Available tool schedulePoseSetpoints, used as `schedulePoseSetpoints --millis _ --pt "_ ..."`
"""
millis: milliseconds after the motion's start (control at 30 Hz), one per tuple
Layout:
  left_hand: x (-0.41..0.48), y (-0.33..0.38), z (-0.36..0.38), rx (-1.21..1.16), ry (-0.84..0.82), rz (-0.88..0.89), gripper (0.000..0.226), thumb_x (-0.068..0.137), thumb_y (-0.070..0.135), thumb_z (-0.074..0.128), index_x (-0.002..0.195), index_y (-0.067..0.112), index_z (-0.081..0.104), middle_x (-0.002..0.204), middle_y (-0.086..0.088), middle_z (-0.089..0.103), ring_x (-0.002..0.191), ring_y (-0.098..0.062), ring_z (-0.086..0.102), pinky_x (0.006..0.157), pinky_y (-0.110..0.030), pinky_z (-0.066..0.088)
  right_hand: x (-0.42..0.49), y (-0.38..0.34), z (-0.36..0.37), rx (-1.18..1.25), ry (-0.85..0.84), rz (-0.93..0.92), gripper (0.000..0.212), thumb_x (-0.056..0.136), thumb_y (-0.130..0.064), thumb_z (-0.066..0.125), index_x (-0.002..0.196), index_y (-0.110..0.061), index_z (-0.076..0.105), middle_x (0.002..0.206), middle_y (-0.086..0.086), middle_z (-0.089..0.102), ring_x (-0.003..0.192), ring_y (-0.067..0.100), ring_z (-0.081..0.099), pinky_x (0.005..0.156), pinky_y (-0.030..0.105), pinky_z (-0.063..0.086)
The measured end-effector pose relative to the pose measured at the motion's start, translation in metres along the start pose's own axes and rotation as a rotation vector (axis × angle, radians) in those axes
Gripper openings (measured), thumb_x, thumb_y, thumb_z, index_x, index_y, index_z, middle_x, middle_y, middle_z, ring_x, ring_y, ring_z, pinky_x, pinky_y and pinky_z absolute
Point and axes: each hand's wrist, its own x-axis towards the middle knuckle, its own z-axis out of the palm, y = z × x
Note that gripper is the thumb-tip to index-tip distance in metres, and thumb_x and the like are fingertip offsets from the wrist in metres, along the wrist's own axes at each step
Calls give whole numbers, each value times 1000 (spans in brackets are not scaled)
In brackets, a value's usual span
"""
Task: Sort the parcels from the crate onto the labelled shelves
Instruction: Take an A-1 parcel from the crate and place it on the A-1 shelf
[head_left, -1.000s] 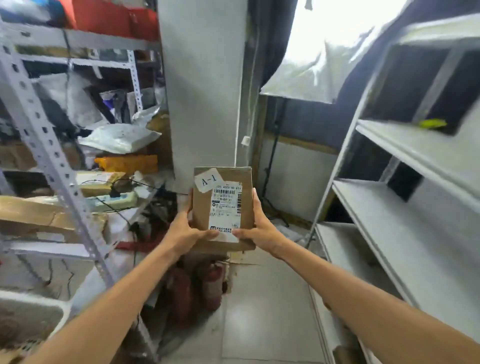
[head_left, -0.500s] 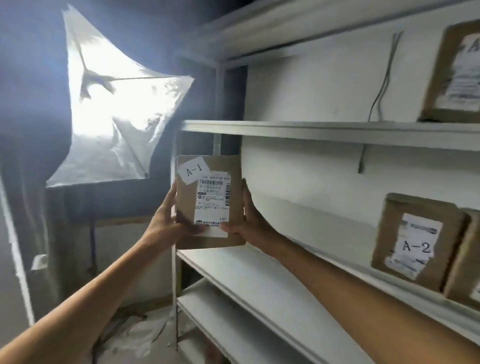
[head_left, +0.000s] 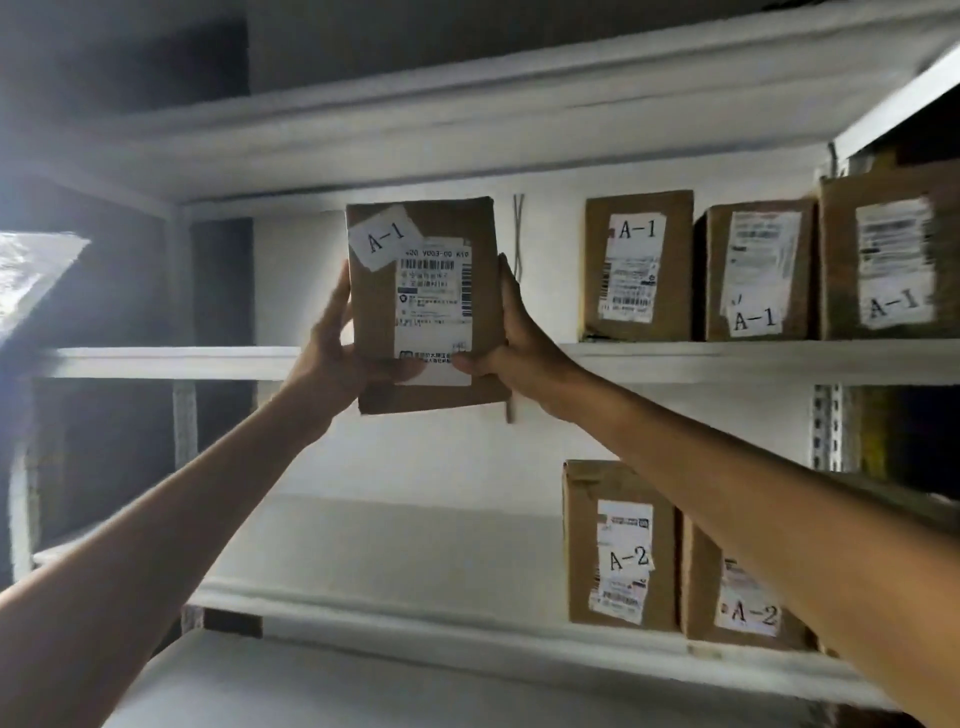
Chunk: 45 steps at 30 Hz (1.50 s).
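Observation:
I hold a brown cardboard parcel (head_left: 423, 306) labelled A-1 upright in front of the upper white shelf (head_left: 171, 361). My left hand (head_left: 337, 358) grips its left edge and my right hand (head_left: 511, 345) grips its right edge, thumbs on the front near the bottom. The parcel's lower part hangs below the shelf's front edge. To its right on that shelf stand three A-1 parcels (head_left: 638, 265), (head_left: 758, 270), (head_left: 891, 257).
On the shelf below (head_left: 389, 618) stand two parcels marked A-2 (head_left: 621, 545), (head_left: 743, 592), partly behind my right arm. A third white shelf (head_left: 291, 686) lies lower still. A bright light panel (head_left: 31, 275) is at the far left. A thin wire (head_left: 518, 234) hangs on the back wall.
My view has swung right and up to face the white shelves. Both hands have raised the A-1 parcel from chest height to the upper shelf's level.

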Motion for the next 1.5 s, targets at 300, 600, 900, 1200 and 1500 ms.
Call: schedulePoseSetpoints --millis 300,600,900,1200,1500 --pt "115 -16 43 -152 -78 119 119 55 -10 83 146 41 26 133 9 55 116 -9 55 74 -30 59 53 5 -75 -127 184 0 112 82 5 66 148 -30 -17 142 -6 37 122 7 36 83 4 39" --pt "151 -87 70 -147 -92 77 127 56 -2 86 146 50 14 143 13 46 120 -26 56 84 -54 55 91 74 -76 -321 367 146 109 83 3 65 148 -23 -19 160 4 -3 146 18 2 119 34 10" --pt "169 -107 79 23 -56 45 125 58 16 89 149 43 7 146 10 43 115 -27 57 82 -50 55 104 92 -75 -464 489 97 108 78 1 73 152 -15 -4 152 12 28 133 15 33 101 7 28" --pt "179 -109 94 125 -57 -11 118 68 7 82 152 29 3 146 -7 42 123 -36 49 90 -54 50 111 94 -66 -1089 612 193 98 79 -27 75 149 -3 9 150 21 24 134 39 34 100 43 40" --pt "184 -111 97 216 -130 -16 119 71 15 81 152 25 -6 145 -9 42 126 -32 46 101 -46 44 108 89 -56 -1197 688 219 69 77 -11 72 133 1 33 137 19 29 126 34 36 87 32 46"
